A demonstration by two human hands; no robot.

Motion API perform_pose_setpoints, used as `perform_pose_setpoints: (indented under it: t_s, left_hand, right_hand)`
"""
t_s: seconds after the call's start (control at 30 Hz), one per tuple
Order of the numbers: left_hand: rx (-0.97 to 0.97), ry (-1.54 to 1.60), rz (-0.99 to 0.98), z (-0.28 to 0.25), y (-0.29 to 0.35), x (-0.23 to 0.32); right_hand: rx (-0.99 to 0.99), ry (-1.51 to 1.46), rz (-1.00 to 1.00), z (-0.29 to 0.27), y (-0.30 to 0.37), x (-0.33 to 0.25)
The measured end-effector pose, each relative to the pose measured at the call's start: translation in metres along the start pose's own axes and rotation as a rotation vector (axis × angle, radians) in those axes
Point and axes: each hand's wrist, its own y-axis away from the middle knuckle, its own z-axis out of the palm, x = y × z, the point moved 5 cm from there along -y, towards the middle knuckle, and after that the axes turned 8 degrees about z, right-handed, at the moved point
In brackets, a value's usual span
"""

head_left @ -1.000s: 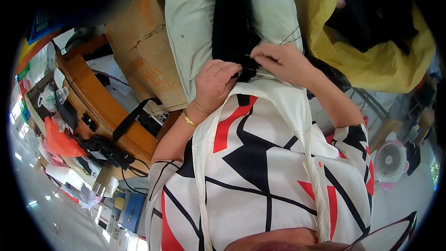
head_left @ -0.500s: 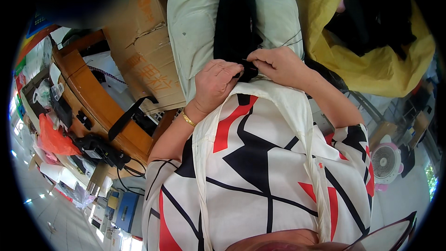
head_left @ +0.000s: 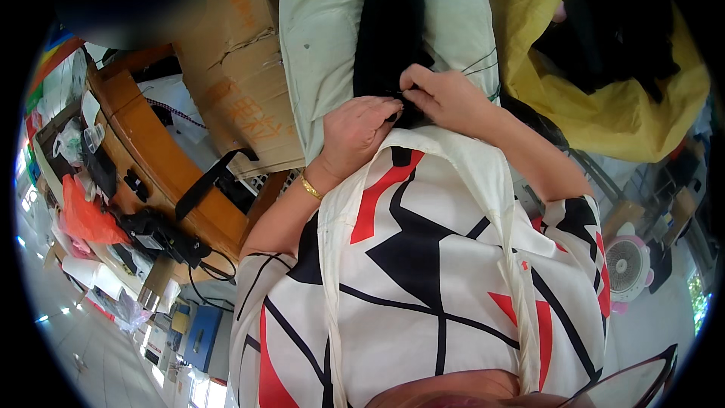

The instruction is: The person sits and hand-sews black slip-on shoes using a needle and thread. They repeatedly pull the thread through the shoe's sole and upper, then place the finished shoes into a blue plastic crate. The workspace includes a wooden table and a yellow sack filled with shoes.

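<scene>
"Beside the brown cardboard box (head_left: 230, 68), what lies there?"
"A long black fabric piece (head_left: 390, 23) on off-white cloth (head_left: 321, 38), left hand (head_left: 355, 130) gripping its near end, right hand (head_left: 449, 98) pinching a thin needle-like sliver (head_left: 396, 93)."

The left head camera, a wide fisheye, looks steeply down from close above the shirt (head_left: 404, 325), its upper edge facing away from the wearer; the left hand (head_left: 355, 133) and right hand (head_left: 447, 100) lie farther off, above centre.
</scene>
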Motion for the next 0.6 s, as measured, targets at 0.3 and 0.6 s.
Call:
perform_pose_setpoints:
  t_s: [0.3,0.6]
  left_hand:
    - [-0.020,-0.099,0.044,-0.001,-0.001,0.008]
    - [0.038,-0.240,0.165,-0.006,-0.004,0.011]
  right_hand:
    - [0.141,0.235,-0.156,-0.011,-0.011,-0.032]
    - [0.118,-0.133,-0.320,-0.005,-0.035,-0.025]
